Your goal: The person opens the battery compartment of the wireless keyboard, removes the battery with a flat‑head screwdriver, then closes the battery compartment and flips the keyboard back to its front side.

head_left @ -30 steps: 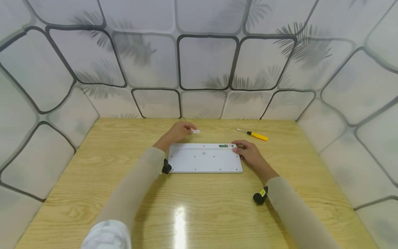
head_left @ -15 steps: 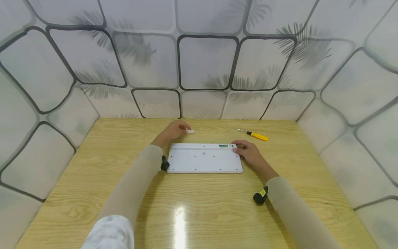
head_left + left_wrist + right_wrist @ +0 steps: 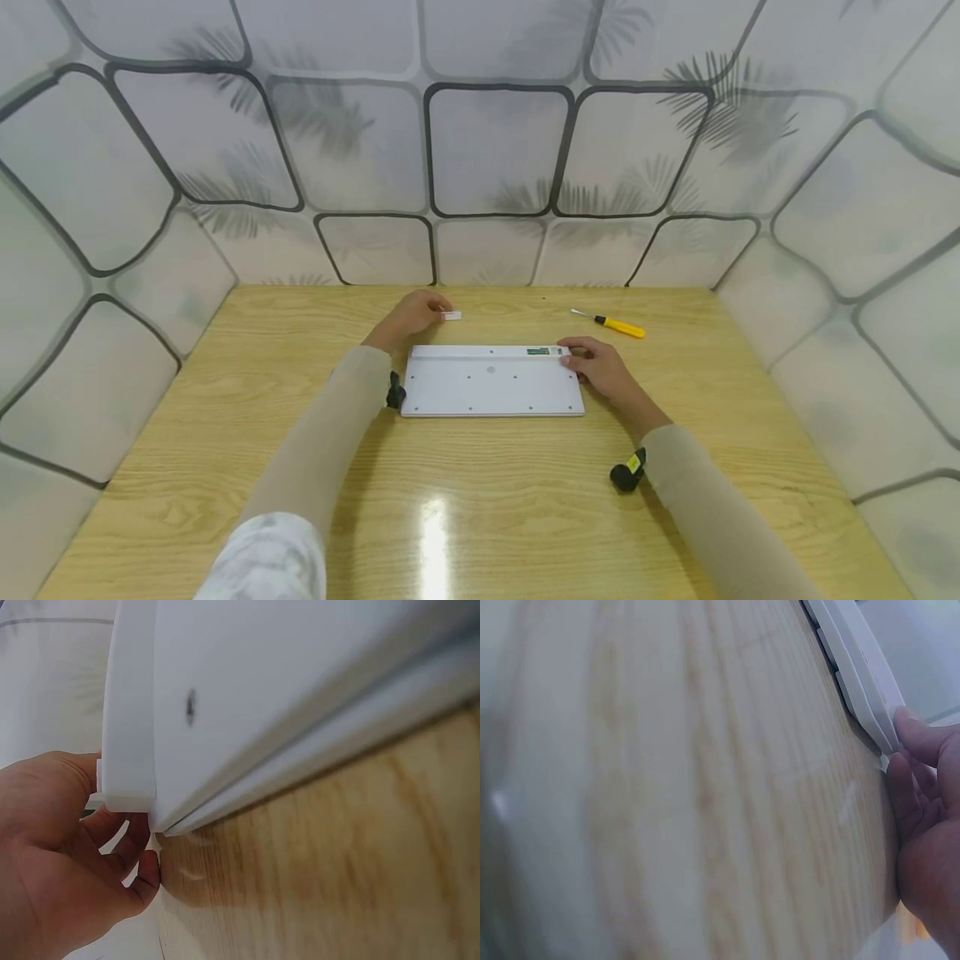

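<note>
A white keyboard (image 3: 491,387) lies face down on the table, small screws dotting its back. Near its far right corner a narrow green patch (image 3: 538,352) shows; whether it is a battery or a label cannot be told. My right hand (image 3: 603,371) grips that corner, thumb on top and fingers round the edge, as the right wrist view also shows on the keyboard's side (image 3: 866,682). Beyond the far left corner, my left hand (image 3: 414,318) pinches a small flat white piece (image 3: 452,316). In the left wrist view, the keyboard (image 3: 225,690) partly hides this piece.
A screwdriver (image 3: 622,328) with a yellow handle lies at the back right, beyond my right hand. The wooden table (image 3: 510,500) ends at a patterned wall covering (image 3: 498,150) behind and on both sides.
My left hand has shifted a little to the left, carrying the small white piece with it. My right hand and the keyboard stay practically where they were.
</note>
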### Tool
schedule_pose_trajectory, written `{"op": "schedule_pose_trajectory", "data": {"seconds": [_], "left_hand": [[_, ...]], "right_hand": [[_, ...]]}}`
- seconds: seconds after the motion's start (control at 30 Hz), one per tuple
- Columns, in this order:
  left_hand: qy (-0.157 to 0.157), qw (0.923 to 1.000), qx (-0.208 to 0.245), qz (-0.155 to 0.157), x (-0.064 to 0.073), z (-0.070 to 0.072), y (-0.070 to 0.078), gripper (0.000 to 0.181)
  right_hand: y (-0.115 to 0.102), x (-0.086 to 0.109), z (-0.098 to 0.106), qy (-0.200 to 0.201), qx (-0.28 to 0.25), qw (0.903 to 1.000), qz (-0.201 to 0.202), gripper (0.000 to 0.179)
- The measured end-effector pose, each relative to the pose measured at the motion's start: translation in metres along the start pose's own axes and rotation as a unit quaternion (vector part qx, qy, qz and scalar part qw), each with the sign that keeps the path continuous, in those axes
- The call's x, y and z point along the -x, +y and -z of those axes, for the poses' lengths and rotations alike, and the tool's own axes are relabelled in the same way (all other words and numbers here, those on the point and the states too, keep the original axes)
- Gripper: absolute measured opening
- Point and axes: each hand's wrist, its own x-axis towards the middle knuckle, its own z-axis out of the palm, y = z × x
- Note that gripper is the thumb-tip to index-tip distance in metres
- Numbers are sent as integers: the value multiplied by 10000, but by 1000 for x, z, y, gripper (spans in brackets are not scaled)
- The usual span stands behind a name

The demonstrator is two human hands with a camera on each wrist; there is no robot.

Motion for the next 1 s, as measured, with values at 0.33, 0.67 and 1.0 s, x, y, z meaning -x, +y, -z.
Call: {"op": "schedule_pose_trajectory", "data": {"seconds": [0.33,0.67,1.0], "left_hand": [[38,9993,-362,94,-7,-4,-2,25],[45,9993,-303,235,-6,-3,1,26],[59,9998,197,50,-5,-5,8,29]], "right_hand": [[2,2,2,9,6,10000,79,37],[4,0,2,-30,-49,9999,113,38],[-1,0,0,-19,-38,10000,-21,38]]}}
